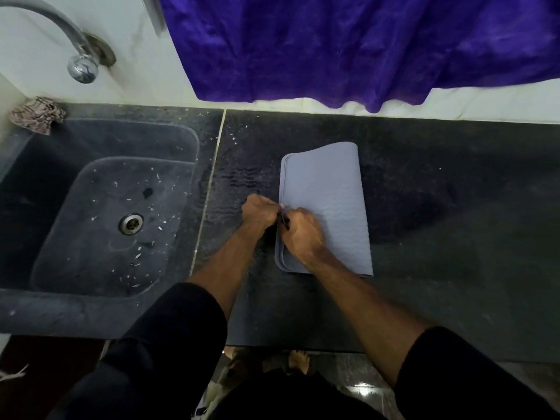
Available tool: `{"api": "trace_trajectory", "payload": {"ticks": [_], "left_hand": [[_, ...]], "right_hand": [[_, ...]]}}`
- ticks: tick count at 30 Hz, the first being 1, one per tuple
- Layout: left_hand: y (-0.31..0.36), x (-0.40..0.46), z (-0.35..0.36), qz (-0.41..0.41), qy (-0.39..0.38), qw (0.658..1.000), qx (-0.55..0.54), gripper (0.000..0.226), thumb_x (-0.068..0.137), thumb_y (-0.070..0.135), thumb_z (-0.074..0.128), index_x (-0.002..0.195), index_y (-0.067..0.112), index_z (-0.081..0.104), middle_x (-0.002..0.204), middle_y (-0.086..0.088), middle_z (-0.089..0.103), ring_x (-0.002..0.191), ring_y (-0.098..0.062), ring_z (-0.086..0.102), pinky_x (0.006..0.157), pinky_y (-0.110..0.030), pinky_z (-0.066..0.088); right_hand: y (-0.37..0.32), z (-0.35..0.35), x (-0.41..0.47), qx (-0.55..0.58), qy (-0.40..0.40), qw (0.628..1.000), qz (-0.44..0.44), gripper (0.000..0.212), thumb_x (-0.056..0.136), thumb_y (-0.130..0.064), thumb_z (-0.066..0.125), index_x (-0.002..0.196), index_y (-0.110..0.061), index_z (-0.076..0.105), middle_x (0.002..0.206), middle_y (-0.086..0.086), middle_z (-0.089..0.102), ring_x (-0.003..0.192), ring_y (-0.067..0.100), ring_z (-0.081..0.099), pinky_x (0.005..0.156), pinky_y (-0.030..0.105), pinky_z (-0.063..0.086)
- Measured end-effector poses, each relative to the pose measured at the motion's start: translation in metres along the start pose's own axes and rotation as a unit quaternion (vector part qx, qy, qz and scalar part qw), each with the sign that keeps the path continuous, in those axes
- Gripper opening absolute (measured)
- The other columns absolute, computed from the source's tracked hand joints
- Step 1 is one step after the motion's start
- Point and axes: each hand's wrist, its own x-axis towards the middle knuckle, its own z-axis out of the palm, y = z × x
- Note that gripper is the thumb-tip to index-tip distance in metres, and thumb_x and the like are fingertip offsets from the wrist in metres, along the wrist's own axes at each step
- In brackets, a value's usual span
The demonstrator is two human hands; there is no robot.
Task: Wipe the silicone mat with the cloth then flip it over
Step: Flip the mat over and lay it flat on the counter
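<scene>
A grey silicone mat (328, 189) lies folded in half on the dark stone counter (454, 237), its fold to the right and its two loose edges stacked at the left. My left hand (260, 212) pinches those edges at the mat's left side. My right hand (303, 234) rests on the mat beside it, fingers closed at the same edge. A crumpled patterned cloth (38, 115) sits at the sink's far left corner, away from both hands.
A dark sink (100, 207) with a drain and scattered white flecks fills the left. A chrome tap (81, 66) hangs above it. A purple towel (363, 47) hangs on the white wall behind the counter. Water streaks lie left of the mat.
</scene>
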Motion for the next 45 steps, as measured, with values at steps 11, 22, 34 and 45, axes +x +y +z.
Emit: {"api": "trace_trajectory", "payload": {"ticks": [11,22,34,45], "left_hand": [[0.018,-0.004,0.004,-0.003,0.001,0.994,0.106,0.041,0.081,0.027,0.076,0.109,-0.002,0.070,0.109,-0.019,0.069,0.102,-0.031,0.067,0.088,-0.038,0.056],[0.016,-0.013,-0.001,0.116,-0.018,0.985,0.127,0.020,0.078,0.016,0.068,0.090,0.020,0.053,0.088,-0.002,0.060,0.084,-0.018,0.059,0.053,-0.019,0.038],[0.083,-0.041,-0.040,0.320,-0.090,0.940,0.081,0.029,0.083,0.003,0.056,0.101,0.013,0.077,0.077,0.002,0.073,0.063,0.000,0.064,0.074,-0.020,0.053],[0.109,-0.041,-0.158,0.529,0.017,0.746,0.405,0.028,0.088,0.031,0.066,0.111,0.016,0.070,0.115,-0.008,0.056,0.106,-0.023,0.052,0.085,-0.035,0.045]], "right_hand": [[0.006,0.003,0.005,0.018,-0.039,0.998,0.044,0.036,0.084,-0.041,0.064,0.110,-0.017,0.067,0.103,0.005,0.067,0.093,0.023,0.063,0.082,0.033,0.051],[0.005,-0.003,0.005,0.046,-0.007,0.996,0.074,0.041,0.077,-0.039,0.070,0.104,-0.014,0.052,0.104,0.008,0.061,0.093,0.028,0.061,0.076,0.039,0.053],[-0.018,-0.120,0.006,0.038,0.046,0.997,-0.042,0.008,0.075,-0.019,0.070,0.076,-0.014,0.064,0.070,0.001,0.065,0.067,0.020,0.062,0.060,0.031,0.050],[-0.067,-0.198,0.048,-0.006,-0.133,0.960,-0.245,0.016,0.075,-0.009,0.069,0.086,-0.020,0.073,0.067,-0.012,0.065,0.056,-0.008,0.055,0.051,0.007,0.041]]}}
